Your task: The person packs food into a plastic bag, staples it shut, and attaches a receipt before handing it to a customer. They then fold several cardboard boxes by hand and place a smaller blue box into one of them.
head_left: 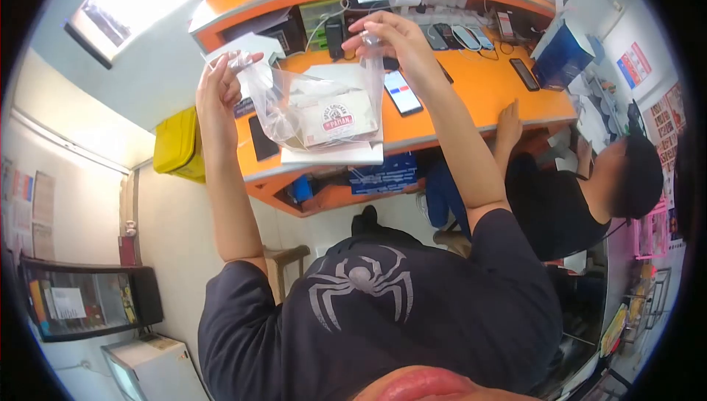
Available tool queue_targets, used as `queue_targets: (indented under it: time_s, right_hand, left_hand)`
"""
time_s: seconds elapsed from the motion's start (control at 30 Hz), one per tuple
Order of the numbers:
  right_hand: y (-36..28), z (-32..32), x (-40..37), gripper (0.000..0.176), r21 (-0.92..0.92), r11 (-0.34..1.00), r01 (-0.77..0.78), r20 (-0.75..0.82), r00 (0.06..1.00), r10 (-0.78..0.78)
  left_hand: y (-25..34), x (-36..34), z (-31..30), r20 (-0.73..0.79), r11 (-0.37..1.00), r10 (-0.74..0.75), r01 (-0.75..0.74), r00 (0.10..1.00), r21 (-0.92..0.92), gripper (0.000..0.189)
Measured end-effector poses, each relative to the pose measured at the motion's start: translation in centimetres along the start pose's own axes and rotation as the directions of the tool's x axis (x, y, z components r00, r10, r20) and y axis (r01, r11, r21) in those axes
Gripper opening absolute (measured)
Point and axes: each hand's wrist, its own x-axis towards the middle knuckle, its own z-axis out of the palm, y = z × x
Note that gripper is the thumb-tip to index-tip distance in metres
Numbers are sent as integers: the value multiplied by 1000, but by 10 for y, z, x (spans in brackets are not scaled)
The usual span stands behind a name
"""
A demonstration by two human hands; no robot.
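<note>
A clear plastic bag [272, 103] hangs between my two hands over the orange desk. Inside it is a white takeaway box [339, 117] with a round printed logo and a red label. My left hand [221, 84] is closed on the bag's left handle, its fingers curled around the plastic. On the other side, my right hand [394, 40] grips the right handle with bent fingers. Behind and below the bag lies a white flat object [331, 154], mostly covered by it. A phone with a lit screen [402, 93] lies just right of the bag.
The orange desk [471, 99] carries several phones [465, 36] and cables. A dark phone [263, 138] lies at the left edge. A blue box [563, 55] stands at the right. A seated person [560, 209] in black rests an arm on the desk. A yellow bin [179, 143] stands left.
</note>
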Motion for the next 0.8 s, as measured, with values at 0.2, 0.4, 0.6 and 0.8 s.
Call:
queue_targets:
  time_s: [0.2,0.4,0.6,0.8]
  right_hand:
    - [46,-37,51,27,-48,984,-170,125,977,174]
    - [43,-108,104,36,-532,812,-238,-49,967,251]
    - [184,-244,213,59,-686,627,-369,-546,831,-108]
    - [241,-254,229,53,-380,872,-310,-647,763,-11]
  left_hand:
    - [-60,66,-5,-50,997,-75,75,996,-5,28]
    - [-82,98,-4,-51,994,-77,81,996,73,25]
    - [-90,112,-9,-51,981,-115,121,992,154,29]
    - [-83,123,-22,49,971,-106,93,993,222,28]
